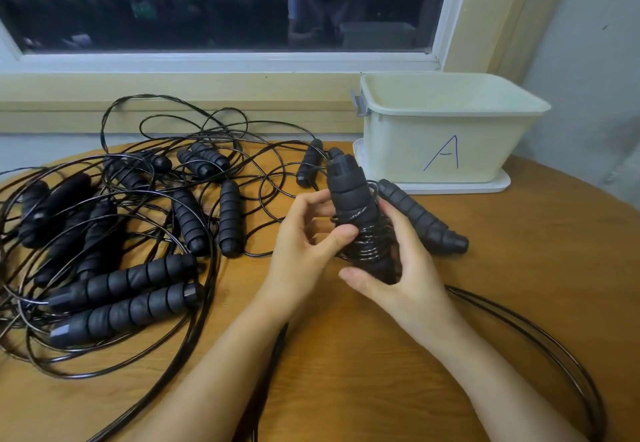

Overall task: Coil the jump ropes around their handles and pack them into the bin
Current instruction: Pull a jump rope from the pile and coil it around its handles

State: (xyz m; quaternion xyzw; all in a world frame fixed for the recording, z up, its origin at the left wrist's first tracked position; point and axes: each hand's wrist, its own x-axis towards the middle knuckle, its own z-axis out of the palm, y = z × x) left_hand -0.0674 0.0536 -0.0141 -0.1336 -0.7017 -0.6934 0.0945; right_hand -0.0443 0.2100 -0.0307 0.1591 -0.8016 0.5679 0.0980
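I hold a pair of black foam jump-rope handles (353,199) upright over the middle of the table, with black cord (369,246) wound several turns around their lower part. My right hand (401,275) grips the handles from the right and below. My left hand (304,244) pinches the cord against them with thumb and fingers. Loose cord (540,341) from this rope trails off to the lower right. The cream bin (446,130) marked "A" stands at the back right; what its inside holds cannot be seen from here.
A tangled heap of black jump ropes (114,233) with several handles covers the left half of the round wooden table (363,355). One more handle (420,216) lies just right of my hands. The bin stands on a white lid (498,183). A window sill runs behind.
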